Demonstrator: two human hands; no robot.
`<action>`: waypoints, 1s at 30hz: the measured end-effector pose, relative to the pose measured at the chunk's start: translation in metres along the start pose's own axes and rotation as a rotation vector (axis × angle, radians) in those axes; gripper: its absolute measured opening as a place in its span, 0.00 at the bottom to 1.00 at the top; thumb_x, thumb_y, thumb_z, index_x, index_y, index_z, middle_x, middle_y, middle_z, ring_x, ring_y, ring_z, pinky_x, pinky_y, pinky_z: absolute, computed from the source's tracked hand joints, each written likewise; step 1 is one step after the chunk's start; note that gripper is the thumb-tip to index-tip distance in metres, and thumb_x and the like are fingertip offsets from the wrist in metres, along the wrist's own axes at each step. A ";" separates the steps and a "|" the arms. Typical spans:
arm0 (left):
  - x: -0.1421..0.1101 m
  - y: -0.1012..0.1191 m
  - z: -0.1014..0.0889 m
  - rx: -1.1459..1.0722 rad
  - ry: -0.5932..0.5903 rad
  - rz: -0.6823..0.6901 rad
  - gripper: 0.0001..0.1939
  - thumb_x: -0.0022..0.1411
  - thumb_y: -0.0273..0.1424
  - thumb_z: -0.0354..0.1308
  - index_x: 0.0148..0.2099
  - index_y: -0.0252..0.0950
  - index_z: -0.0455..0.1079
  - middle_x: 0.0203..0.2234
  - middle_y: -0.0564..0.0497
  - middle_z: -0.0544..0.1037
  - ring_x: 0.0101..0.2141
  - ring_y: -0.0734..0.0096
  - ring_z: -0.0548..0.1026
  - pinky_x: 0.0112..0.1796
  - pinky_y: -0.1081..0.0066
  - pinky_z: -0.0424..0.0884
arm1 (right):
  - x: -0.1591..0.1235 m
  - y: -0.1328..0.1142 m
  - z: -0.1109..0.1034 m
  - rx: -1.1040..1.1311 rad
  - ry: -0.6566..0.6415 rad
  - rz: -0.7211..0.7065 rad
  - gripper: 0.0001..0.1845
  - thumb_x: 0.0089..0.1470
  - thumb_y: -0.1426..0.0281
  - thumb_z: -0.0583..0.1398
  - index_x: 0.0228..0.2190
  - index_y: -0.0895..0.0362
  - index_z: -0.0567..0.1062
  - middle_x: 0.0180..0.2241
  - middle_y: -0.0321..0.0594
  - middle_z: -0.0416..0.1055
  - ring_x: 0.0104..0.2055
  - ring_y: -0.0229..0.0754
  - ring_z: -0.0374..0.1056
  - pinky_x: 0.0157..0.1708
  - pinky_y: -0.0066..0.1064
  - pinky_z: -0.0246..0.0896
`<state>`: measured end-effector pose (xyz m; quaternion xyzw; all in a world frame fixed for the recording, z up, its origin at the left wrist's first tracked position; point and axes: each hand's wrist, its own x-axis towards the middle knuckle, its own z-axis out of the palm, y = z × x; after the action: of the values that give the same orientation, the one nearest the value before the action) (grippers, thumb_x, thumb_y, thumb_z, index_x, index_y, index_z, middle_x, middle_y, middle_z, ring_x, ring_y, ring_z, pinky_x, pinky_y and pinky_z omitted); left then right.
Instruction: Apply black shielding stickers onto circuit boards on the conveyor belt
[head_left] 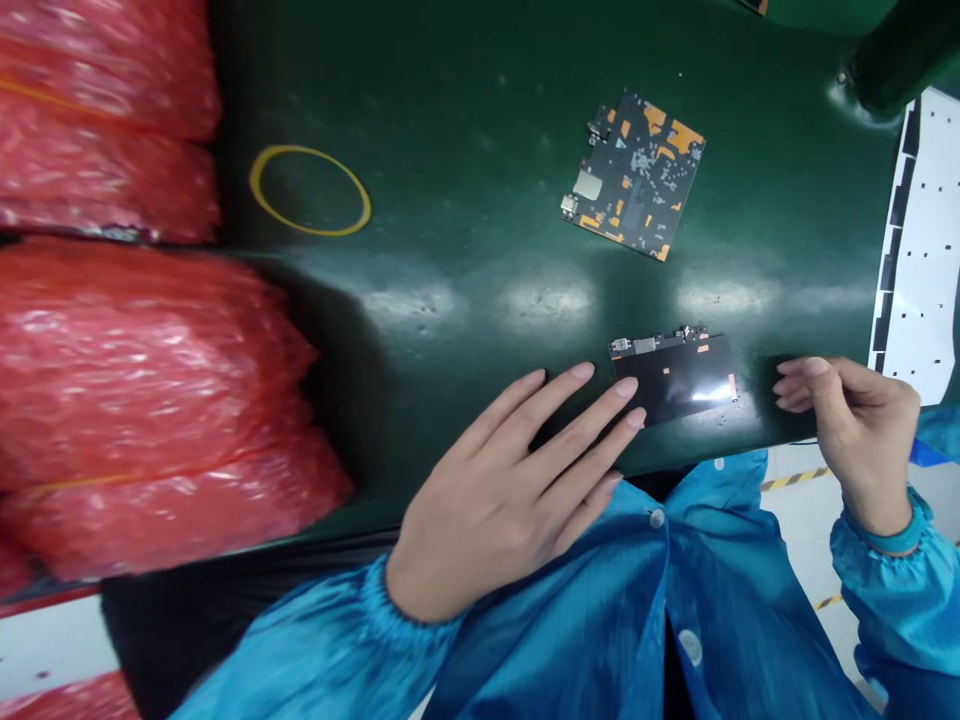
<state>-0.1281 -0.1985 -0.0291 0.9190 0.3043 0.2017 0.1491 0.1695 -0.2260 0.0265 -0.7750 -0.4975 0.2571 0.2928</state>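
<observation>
while one dark circuit board [679, 375] lies flat near the front edge of the green table [465, 200], the left hand [510, 480] rests fingertips over its left end, apparently touching, perhaps to steady it; fingers long, slightly spread, pinching nothing. right hand [855, 425]: just beyond the board's other end, apart from it, fingers curled toward the thumb; whether anything is pinched cannot be made out. second circuit board [641, 190]: farther back, presumably leaving working room. red bubble-wrap bundles [150, 370]: at left. yellow ring [256, 178]: between bundles and second board.
</observation>
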 end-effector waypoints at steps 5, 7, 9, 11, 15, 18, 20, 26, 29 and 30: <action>-0.001 0.000 0.001 -0.009 0.000 -0.005 0.23 0.72 0.31 0.57 0.67 0.41 0.69 0.65 0.50 0.75 0.70 0.50 0.64 0.70 0.50 0.60 | -0.016 -0.003 0.015 -0.131 0.018 -0.321 0.15 0.70 0.65 0.57 0.43 0.53 0.85 0.41 0.43 0.85 0.43 0.49 0.82 0.45 0.43 0.78; -0.001 0.001 0.002 -0.011 0.000 -0.018 0.23 0.72 0.30 0.57 0.67 0.39 0.70 0.63 0.47 0.77 0.70 0.50 0.65 0.70 0.50 0.61 | -0.026 -0.011 0.034 -0.277 -0.121 -0.575 0.21 0.70 0.63 0.55 0.57 0.52 0.80 0.59 0.46 0.78 0.64 0.57 0.71 0.63 0.55 0.67; -0.002 0.002 0.003 -0.002 0.011 -0.013 0.23 0.72 0.30 0.57 0.66 0.36 0.71 0.62 0.46 0.78 0.70 0.49 0.66 0.70 0.50 0.60 | -0.033 -0.018 0.052 -0.448 -0.319 -0.736 0.31 0.70 0.57 0.55 0.68 0.55 0.69 0.71 0.46 0.64 0.75 0.61 0.53 0.72 0.61 0.51; -0.003 0.001 0.004 0.009 0.019 -0.012 0.22 0.71 0.29 0.56 0.65 0.35 0.72 0.62 0.46 0.78 0.69 0.49 0.67 0.70 0.50 0.60 | -0.035 -0.020 0.063 -0.571 -0.435 -0.775 0.38 0.70 0.53 0.54 0.73 0.58 0.59 0.75 0.45 0.53 0.78 0.61 0.44 0.74 0.63 0.41; -0.002 0.001 0.000 0.017 0.005 -0.025 0.21 0.71 0.27 0.56 0.64 0.38 0.73 0.62 0.50 0.78 0.66 0.49 0.71 0.68 0.50 0.63 | -0.029 -0.005 0.052 -0.673 -0.410 -0.689 0.39 0.70 0.57 0.54 0.75 0.57 0.53 0.77 0.42 0.46 0.79 0.63 0.39 0.75 0.67 0.31; 0.002 0.004 -0.003 0.010 0.028 -0.035 0.21 0.71 0.26 0.54 0.63 0.38 0.74 0.61 0.50 0.79 0.64 0.49 0.72 0.65 0.49 0.68 | -0.021 0.012 0.034 -0.688 -0.312 -0.614 0.41 0.69 0.63 0.55 0.76 0.56 0.48 0.77 0.44 0.47 0.79 0.65 0.41 0.73 0.72 0.31; 0.008 0.007 -0.004 -0.006 0.064 -0.065 0.18 0.71 0.26 0.55 0.59 0.38 0.76 0.60 0.48 0.80 0.63 0.50 0.73 0.62 0.49 0.72 | -0.017 0.021 0.029 -0.621 -0.250 -0.600 0.43 0.69 0.64 0.54 0.77 0.56 0.43 0.76 0.47 0.49 0.78 0.65 0.42 0.72 0.73 0.37; 0.045 0.018 0.013 0.003 0.012 -0.168 0.31 0.67 0.33 0.65 0.70 0.37 0.65 0.64 0.37 0.74 0.62 0.48 0.73 0.59 0.50 0.76 | 0.000 0.027 0.051 -0.148 0.064 -0.516 0.34 0.72 0.68 0.49 0.75 0.51 0.52 0.72 0.48 0.62 0.75 0.55 0.55 0.70 0.59 0.57; 0.065 0.007 0.013 0.007 -0.102 -0.151 0.41 0.63 0.34 0.68 0.74 0.36 0.58 0.61 0.39 0.77 0.57 0.51 0.76 0.59 0.53 0.76 | 0.008 0.030 0.063 -0.006 0.126 -0.456 0.30 0.72 0.66 0.50 0.72 0.51 0.60 0.70 0.48 0.65 0.73 0.55 0.59 0.69 0.58 0.60; 0.070 -0.002 0.007 0.013 -0.114 -0.152 0.42 0.63 0.33 0.68 0.75 0.36 0.57 0.60 0.40 0.77 0.56 0.52 0.76 0.58 0.54 0.76 | 0.009 0.032 0.065 0.024 0.124 -0.443 0.29 0.72 0.66 0.50 0.71 0.51 0.62 0.70 0.48 0.65 0.73 0.55 0.60 0.69 0.58 0.60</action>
<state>-0.0742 -0.1542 -0.0168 0.9041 0.3654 0.1354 0.1752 0.1477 -0.2154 -0.0426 -0.6577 -0.6334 0.1444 0.3813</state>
